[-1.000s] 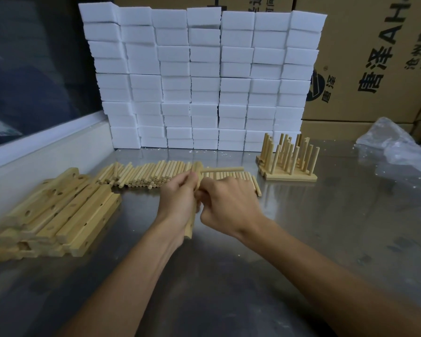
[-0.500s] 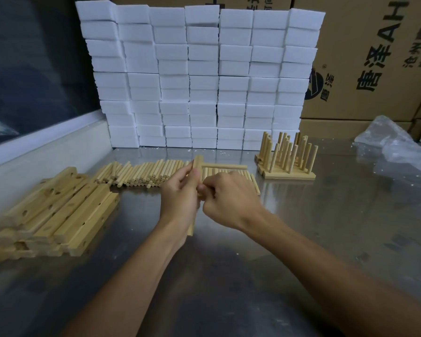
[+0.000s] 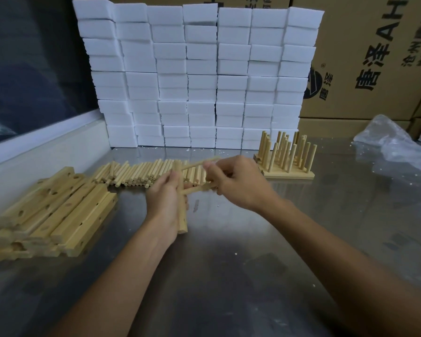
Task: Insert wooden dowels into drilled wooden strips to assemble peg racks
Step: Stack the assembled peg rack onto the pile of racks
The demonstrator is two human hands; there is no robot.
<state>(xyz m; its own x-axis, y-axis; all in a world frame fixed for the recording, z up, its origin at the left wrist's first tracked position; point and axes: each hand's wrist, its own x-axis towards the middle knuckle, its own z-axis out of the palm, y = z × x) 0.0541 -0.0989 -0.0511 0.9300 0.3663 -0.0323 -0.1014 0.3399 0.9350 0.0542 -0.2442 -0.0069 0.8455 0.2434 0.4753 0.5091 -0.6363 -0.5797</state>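
Hands have drawn apart since a second ago: your right hand [image 3: 238,183], then tight against the left, has shifted rightward, and dowels [image 3: 196,188] now show sticking sideways out of the strip [image 3: 181,215]. Your left hand [image 3: 166,203] stays curled round that strip, holding it upright above the table [image 3: 229,276]. Your right fingers are pinched on the lower dowel; the upper one [image 3: 199,163] runs to them too. It looks seated or nearly so, with holes probably left to fill. Loose dowels [image 3: 136,175] lie just behind.

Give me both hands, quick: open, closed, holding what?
Left hand: closed around the wooden strip, held on end.
Right hand: closed on a dowel at the strip.
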